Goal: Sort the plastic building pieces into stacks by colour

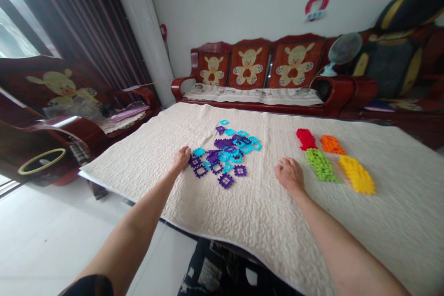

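A loose heap of purple and light-blue toothed plastic building pieces [225, 142] lies on the cream quilted cloth [215, 203]. My left hand [181, 158] is closed at the heap's left edge, right beside a purple square piece [200, 171]; what its fingers hold, if anything, is hidden. Palm down on the cloth, my right hand [290, 173] has loosely bent fingers, slightly apart, with nothing seen in them. Just right of it lies a group of green pieces [322, 165]. Red pieces [305, 139], orange pieces [333, 144] and yellow pieces [357, 175] form separate groups nearby.
Behind the cloth-covered table stands a wooden sofa [251, 62] with bear-patterned backs. A wooden armchair [79, 125] is at the left, near a bin with a yellow rim [41, 162]. A fan [343, 51] and a massage chair [391, 60] are at the right.
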A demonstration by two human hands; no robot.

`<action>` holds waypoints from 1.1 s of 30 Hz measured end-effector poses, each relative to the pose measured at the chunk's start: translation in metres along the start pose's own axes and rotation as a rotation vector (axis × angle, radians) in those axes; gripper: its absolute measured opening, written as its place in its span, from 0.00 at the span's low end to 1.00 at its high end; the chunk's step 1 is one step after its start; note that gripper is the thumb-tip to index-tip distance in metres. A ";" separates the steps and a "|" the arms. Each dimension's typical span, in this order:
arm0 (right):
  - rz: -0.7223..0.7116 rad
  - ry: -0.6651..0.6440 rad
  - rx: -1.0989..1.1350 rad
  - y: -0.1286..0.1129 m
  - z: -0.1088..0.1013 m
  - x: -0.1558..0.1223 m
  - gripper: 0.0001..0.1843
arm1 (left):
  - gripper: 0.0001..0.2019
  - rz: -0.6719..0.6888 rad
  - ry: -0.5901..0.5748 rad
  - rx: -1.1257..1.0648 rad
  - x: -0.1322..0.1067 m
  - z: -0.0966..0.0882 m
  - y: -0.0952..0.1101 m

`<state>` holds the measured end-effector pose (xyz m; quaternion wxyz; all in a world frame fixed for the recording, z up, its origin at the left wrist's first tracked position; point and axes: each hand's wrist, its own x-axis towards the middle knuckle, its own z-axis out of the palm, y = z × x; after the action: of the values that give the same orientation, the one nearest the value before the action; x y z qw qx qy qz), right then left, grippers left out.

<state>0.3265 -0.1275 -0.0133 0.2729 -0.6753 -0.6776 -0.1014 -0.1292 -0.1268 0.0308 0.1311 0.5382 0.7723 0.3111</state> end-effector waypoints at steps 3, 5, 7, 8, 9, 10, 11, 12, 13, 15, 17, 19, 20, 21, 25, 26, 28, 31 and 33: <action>-0.007 -0.003 -0.004 0.000 -0.001 0.000 0.16 | 0.18 0.072 0.007 0.113 -0.010 0.018 0.011; -0.004 -0.012 -0.006 0.000 -0.001 0.000 0.16 | 0.19 0.112 0.007 0.136 -0.014 0.031 0.023; 0.001 -0.020 -0.005 0.000 -0.001 0.000 0.16 | 0.19 0.124 0.007 0.126 -0.017 0.043 0.035; 0.003 -0.020 -0.003 0.000 -0.001 0.000 0.16 | 0.20 0.120 0.008 0.115 -0.018 0.048 0.040; 0.003 -0.018 0.002 0.001 -0.001 0.000 0.16 | 0.20 0.113 0.013 0.104 -0.018 0.052 0.045; 0.000 -0.014 0.007 0.001 0.000 0.000 0.16 | 0.21 0.107 0.018 0.092 -0.018 0.056 0.050; -0.004 -0.008 0.013 0.002 0.001 0.000 0.16 | 0.21 0.104 0.023 0.079 -0.018 0.059 0.054; -0.007 -0.001 0.019 0.002 0.001 0.000 0.16 | 0.20 0.104 0.024 0.063 -0.017 0.062 0.058; -0.009 0.005 0.024 0.003 0.002 0.000 0.15 | 0.20 0.105 0.022 0.043 -0.015 0.064 0.062; -0.010 0.015 0.026 0.003 0.003 0.000 0.15 | 0.20 0.105 0.009 -0.006 -0.011 0.067 0.070; -0.017 0.027 0.023 0.003 0.003 0.000 0.14 | 0.20 0.106 -0.007 -0.062 -0.007 0.068 0.077; -0.029 0.040 0.021 0.003 0.002 -0.001 0.14 | 0.20 0.116 -0.019 -0.115 -0.003 0.069 0.083; -0.034 0.046 0.023 0.003 0.002 -0.002 0.14 | 0.20 0.128 -0.028 -0.137 0.000 0.069 0.086; -0.038 0.048 0.024 0.003 0.001 -0.003 0.14 | 0.20 0.144 -0.035 -0.155 0.003 0.070 0.089; -0.051 0.025 0.019 0.008 0.003 0.000 0.12 | 0.22 0.174 -0.038 -0.185 0.021 0.070 0.099; -0.051 0.012 0.019 0.009 0.004 0.004 0.12 | 0.23 0.169 -0.035 -0.171 0.028 0.070 0.101; -0.045 0.001 0.028 0.013 0.007 0.012 0.13 | 0.25 0.174 -0.032 -0.116 0.045 0.070 0.107; -0.057 0.030 0.051 0.015 0.011 0.024 0.14 | 0.24 0.227 -0.032 0.012 0.076 0.076 0.118; -0.090 0.043 0.045 0.014 0.014 0.026 0.14 | 0.21 0.262 -0.057 0.072 0.098 0.086 0.127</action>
<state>0.3386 -0.0967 -0.0147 0.2978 -0.6354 -0.7035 -0.1129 -0.0262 0.0206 0.0563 0.0918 0.6471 0.7022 0.2823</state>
